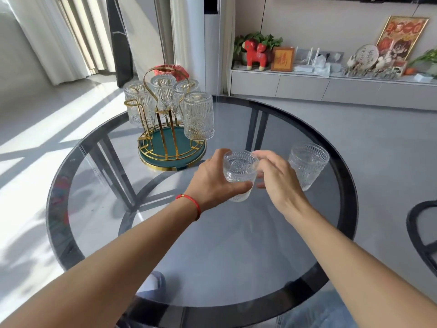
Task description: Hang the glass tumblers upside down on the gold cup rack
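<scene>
A gold cup rack [163,129] with a green round base stands at the table's far left, and several embossed glass tumblers [198,116] hang upside down on it. My left hand [212,183] grips an upright embossed tumbler [240,172] at mid-table, thumb across its lower front. My right hand [276,178] is at that tumbler's right side, fingers apart and touching or nearly touching it. Another upright tumbler [308,162] stands on the table just right of my right hand.
The round smoked-glass table [236,256] has a dark rim. A dark chair [423,233] shows at the right edge. A low sideboard [331,84] with ornaments runs along the back wall.
</scene>
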{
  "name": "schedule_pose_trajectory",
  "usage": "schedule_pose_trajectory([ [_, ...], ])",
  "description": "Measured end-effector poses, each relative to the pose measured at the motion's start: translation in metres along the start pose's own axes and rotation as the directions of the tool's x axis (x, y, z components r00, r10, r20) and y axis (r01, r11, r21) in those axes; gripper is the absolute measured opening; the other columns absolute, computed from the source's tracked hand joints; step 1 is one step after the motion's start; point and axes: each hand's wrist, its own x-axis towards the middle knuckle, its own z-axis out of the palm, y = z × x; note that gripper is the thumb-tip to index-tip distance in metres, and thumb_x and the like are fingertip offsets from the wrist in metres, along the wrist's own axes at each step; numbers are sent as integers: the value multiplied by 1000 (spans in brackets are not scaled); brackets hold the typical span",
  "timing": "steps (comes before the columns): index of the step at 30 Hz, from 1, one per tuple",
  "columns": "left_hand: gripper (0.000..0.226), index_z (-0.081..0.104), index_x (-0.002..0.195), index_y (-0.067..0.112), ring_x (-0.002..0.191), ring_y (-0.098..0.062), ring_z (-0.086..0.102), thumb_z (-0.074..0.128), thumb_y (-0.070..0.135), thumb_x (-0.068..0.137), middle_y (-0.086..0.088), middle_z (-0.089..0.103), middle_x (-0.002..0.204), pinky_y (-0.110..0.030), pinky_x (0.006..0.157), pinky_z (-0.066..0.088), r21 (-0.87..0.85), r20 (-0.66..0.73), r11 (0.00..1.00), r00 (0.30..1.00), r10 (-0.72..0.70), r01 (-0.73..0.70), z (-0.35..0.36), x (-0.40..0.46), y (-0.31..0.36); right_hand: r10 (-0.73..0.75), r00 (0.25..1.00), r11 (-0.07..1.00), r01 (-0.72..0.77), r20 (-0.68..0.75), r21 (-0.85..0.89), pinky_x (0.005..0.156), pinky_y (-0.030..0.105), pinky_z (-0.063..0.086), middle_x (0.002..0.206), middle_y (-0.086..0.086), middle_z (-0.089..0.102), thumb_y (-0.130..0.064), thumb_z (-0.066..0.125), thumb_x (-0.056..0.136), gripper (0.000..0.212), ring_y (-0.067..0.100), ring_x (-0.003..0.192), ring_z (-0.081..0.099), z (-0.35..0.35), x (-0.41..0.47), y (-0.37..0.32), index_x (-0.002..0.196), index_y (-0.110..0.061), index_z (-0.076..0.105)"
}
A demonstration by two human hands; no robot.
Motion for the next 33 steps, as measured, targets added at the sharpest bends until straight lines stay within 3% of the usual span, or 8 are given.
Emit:
schedule_pose_trajectory([
  [3, 80, 57, 123, 20, 96, -14, 66, 91, 54, 59, 6, 68, 109, -22, 76, 55, -56, -86, 995, 993, -84, 80, -16, -5, -7, 17, 998, 993, -24, 60, 119, 90, 45, 61, 110, 2, 75, -30, 41, 81, 50, 20, 102, 72, 3, -1, -5, 118, -20, 74],
  [7, 81, 56, 111, 19, 89, -23, 75, 92, 53, 47, -1, 67, 109, -46, 70, 66, -502, -56, 846, 969, -242, 182, -44, -8, -13, 130, 977, 965, -164, 171, 204, 100, 47, 57, 114, 19, 75, -27, 49, 101, 33, 34, 108, 72, 16, 5, -4, 116, -7, 71],
  [11, 87, 52, 121, 10, 102, -28, 74, 94, 36, 49, -14, 65, 121, -45, 79, 65, -703, 31, 687, 972, -232, 186, -60, -14, -20, 189, 879, 752, -416, 437, 512, 96, 48, 59, 116, 34, 73, -29, 49, 109, 40, 52, 117, 66, 27, 4, -11, 131, 0, 63],
  [17, 80, 51, 129, 10, 110, -29, 72, 89, 24, 60, -19, 67, 127, -48, 95, 60, -769, 161, 603, 977, -140, 213, -80, -19, -38, 65, 877, 642, -401, 475, 653, 98, 40, 59, 130, 20, 72, -30, 54, 107, 36, 33, 119, 68, 39, 4, -19, 134, -10, 66],
  [22, 90, 37, 154, 28, 140, -17, 49, 80, 44, 77, -1, 53, 151, -45, 117, 40, -442, 155, 895, 988, 18, 53, -101, -25, -70, -43, 989, 810, -46, 139, 584, 95, 43, 61, 118, 14, 78, -37, 72, 91, 42, 30, 114, 72, 49, 7, -38, 121, -7, 73],
  [25, 89, 36, 156, 22, 148, -20, 34, 62, 60, 79, -3, 39, 161, -48, 123, 29, -15, 79, 1000, 997, 19, -18, -103, -30, -90, -165, 986, 886, 163, -33, 433, 96, 43, 60, 111, 6, 79, -51, 82, 71, 52, 25, 110, 74, 53, 5, -68, 113, -23, 72],
  [28, 90, 24, 160, 20, 157, -26, 10, 61, 57, 87, -6, 19, 170, -55, 125, 18, 374, 145, 922, 988, 45, -97, -94, -27, -111, -330, 940, 901, 341, -84, 267, 89, 39, 61, 107, -2, 78, -54, 82, 72, 50, 16, 103, 74, 65, 11, -109, 114, -30, 71],
  [33, 84, 18, 161, 25, 157, -24, 10, 61, 50, 93, -2, 21, 170, -59, 126, 12, 473, 108, 876, 993, 51, -96, -88, -23, -125, -503, 861, 864, 501, -79, -44, 82, 26, 54, 119, -6, 72, -55, 80, 75, 62, 11, 103, 65, 103, 39, -175, 128, -25, 70],
])
